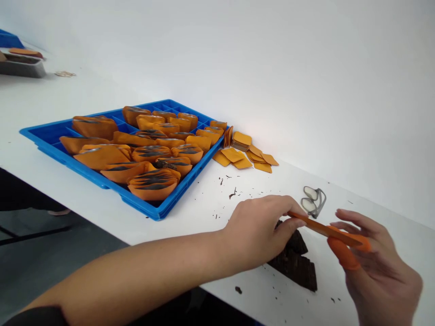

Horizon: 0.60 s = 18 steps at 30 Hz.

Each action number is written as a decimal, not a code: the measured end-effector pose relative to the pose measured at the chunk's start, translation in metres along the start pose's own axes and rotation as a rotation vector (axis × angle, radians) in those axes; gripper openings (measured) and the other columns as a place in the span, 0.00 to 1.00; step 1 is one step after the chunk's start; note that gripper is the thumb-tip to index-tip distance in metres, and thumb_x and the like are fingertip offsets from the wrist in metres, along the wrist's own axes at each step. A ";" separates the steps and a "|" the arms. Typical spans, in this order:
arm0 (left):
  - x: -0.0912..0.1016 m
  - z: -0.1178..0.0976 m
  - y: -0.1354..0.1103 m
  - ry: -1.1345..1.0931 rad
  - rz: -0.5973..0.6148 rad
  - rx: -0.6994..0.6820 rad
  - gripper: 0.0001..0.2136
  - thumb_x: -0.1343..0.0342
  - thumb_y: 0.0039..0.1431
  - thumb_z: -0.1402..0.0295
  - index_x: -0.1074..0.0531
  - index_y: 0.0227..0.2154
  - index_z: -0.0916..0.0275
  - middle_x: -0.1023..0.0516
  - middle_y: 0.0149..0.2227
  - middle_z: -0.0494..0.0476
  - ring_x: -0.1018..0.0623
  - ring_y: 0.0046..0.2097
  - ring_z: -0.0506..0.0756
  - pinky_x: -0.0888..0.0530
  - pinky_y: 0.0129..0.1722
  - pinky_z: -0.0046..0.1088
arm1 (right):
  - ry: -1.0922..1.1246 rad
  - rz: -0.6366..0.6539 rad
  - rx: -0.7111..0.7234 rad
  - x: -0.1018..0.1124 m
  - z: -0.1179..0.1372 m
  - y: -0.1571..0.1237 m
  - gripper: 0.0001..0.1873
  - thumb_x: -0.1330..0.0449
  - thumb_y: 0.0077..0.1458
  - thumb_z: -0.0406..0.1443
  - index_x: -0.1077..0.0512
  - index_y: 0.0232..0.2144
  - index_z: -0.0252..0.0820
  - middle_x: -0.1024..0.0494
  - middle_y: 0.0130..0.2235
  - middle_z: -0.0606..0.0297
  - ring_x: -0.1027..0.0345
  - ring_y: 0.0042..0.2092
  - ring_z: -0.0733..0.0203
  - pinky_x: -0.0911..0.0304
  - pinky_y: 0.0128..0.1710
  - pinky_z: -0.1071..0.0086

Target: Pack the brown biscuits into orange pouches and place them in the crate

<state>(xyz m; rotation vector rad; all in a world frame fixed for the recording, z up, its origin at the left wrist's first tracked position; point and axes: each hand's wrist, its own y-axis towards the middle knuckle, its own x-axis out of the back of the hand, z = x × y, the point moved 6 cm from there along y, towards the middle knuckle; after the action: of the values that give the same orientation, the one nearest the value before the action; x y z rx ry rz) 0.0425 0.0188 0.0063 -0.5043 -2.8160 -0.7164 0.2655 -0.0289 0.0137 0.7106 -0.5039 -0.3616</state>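
Extends L forearm (163, 265) in from lower left over white table (190, 213), w/ wrist nearly straight and L hand (260, 228) palm down. Pinches left end of thin orange pkt (319, 227) betw L thumb and bent fingers. Reaches in from lower right w/ R hand (384, 260), palm turned inward, wearing orange finger cots (343, 254) on thumb + index. Brackets pkt's right end betw those two, others loosely curled; can't tell at this angle if actually gripping. Holds pkt off table, sloping down to right, w/ dark crumbly slab (295, 271) partly hidden below L hand. Has blue tray (157, 213) of orange pouches (154, 184) farther left, loose orange squares (242, 139) just beside tray, grey looped item (314, 201) beyond pkt.
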 end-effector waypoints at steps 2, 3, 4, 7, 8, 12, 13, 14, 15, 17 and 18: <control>-0.002 0.000 0.000 -0.001 0.025 -0.010 0.07 0.43 0.73 0.65 0.22 0.47 0.58 0.14 0.48 0.52 0.16 0.43 0.52 0.19 0.44 0.29 | -0.006 0.022 -0.029 0.000 -0.001 -0.001 0.07 0.23 0.50 0.37 0.15 0.33 0.49 0.18 0.54 0.57 0.24 0.45 0.52 0.30 0.42 0.54; -0.003 0.001 -0.001 -0.001 0.041 -0.020 0.08 0.44 0.73 0.65 0.22 0.47 0.58 0.14 0.49 0.53 0.16 0.44 0.52 0.18 0.45 0.30 | -0.012 0.028 -0.040 0.001 -0.002 -0.001 0.07 0.23 0.50 0.37 0.15 0.33 0.49 0.18 0.54 0.57 0.24 0.45 0.51 0.31 0.42 0.54; -0.004 0.001 -0.001 -0.002 0.056 -0.031 0.08 0.45 0.73 0.66 0.23 0.49 0.58 0.15 0.50 0.53 0.16 0.45 0.52 0.18 0.47 0.31 | -0.022 0.022 -0.052 0.003 -0.003 -0.001 0.08 0.23 0.50 0.37 0.15 0.34 0.49 0.18 0.54 0.57 0.24 0.45 0.51 0.31 0.41 0.54; -0.005 -0.001 0.001 0.026 0.093 -0.083 0.12 0.48 0.74 0.68 0.26 0.55 0.57 0.17 0.57 0.57 0.17 0.55 0.57 0.17 0.55 0.39 | -0.041 -0.044 -0.062 0.009 -0.002 -0.001 0.09 0.22 0.49 0.37 0.14 0.35 0.49 0.18 0.48 0.58 0.25 0.45 0.51 0.33 0.39 0.55; -0.005 -0.002 0.002 0.043 0.093 -0.108 0.14 0.48 0.73 0.69 0.28 0.58 0.58 0.19 0.59 0.59 0.18 0.59 0.59 0.18 0.59 0.43 | -0.030 -0.072 -0.063 0.010 -0.002 0.000 0.09 0.22 0.49 0.37 0.15 0.35 0.49 0.19 0.46 0.59 0.26 0.45 0.52 0.34 0.38 0.56; -0.003 -0.017 -0.007 0.015 -0.001 -0.218 0.19 0.46 0.71 0.68 0.31 0.62 0.62 0.27 0.68 0.67 0.26 0.70 0.63 0.23 0.70 0.50 | 0.071 -0.165 -0.099 0.015 -0.010 0.002 0.13 0.20 0.45 0.36 0.16 0.34 0.45 0.21 0.40 0.61 0.30 0.41 0.56 0.41 0.36 0.59; -0.003 -0.021 -0.014 -0.043 -0.030 -0.210 0.20 0.44 0.71 0.67 0.31 0.63 0.63 0.28 0.69 0.68 0.26 0.70 0.62 0.22 0.70 0.46 | 0.083 -0.202 -0.115 0.018 -0.015 0.002 0.14 0.20 0.46 0.37 0.16 0.35 0.44 0.21 0.39 0.62 0.30 0.40 0.56 0.42 0.36 0.60; -0.004 -0.023 -0.023 -0.124 -0.040 -0.189 0.21 0.43 0.70 0.66 0.32 0.63 0.63 0.28 0.69 0.68 0.26 0.70 0.60 0.20 0.67 0.40 | 0.089 -0.246 -0.128 0.022 -0.020 0.002 0.15 0.20 0.46 0.38 0.17 0.36 0.43 0.21 0.38 0.62 0.31 0.39 0.57 0.43 0.36 0.60; -0.006 -0.022 -0.034 -0.211 -0.028 -0.110 0.24 0.41 0.70 0.62 0.34 0.65 0.61 0.26 0.67 0.67 0.20 0.64 0.57 0.16 0.60 0.34 | 0.087 -0.290 -0.138 0.027 -0.026 0.002 0.16 0.20 0.47 0.39 0.17 0.37 0.42 0.21 0.38 0.63 0.31 0.39 0.58 0.43 0.37 0.60; -0.021 -0.024 -0.063 -0.119 0.237 -0.043 0.24 0.43 0.74 0.57 0.36 0.67 0.60 0.21 0.60 0.66 0.17 0.58 0.56 0.14 0.51 0.31 | 0.077 -0.356 -0.150 0.035 -0.039 0.001 0.17 0.20 0.49 0.40 0.17 0.40 0.41 0.21 0.39 0.63 0.30 0.41 0.57 0.40 0.39 0.61; -0.022 -0.026 -0.078 -0.067 0.305 -0.053 0.20 0.43 0.75 0.57 0.30 0.63 0.58 0.19 0.58 0.64 0.16 0.54 0.56 0.14 0.50 0.32 | 0.067 -0.363 -0.147 0.036 -0.044 0.002 0.17 0.20 0.50 0.40 0.18 0.40 0.41 0.21 0.40 0.63 0.29 0.42 0.57 0.39 0.40 0.61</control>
<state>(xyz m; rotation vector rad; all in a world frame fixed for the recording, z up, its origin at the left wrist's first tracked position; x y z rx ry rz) 0.0366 -0.0643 -0.0098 -0.9569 -2.6961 -0.7218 0.3195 -0.0221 -0.0023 0.6677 -0.2794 -0.7046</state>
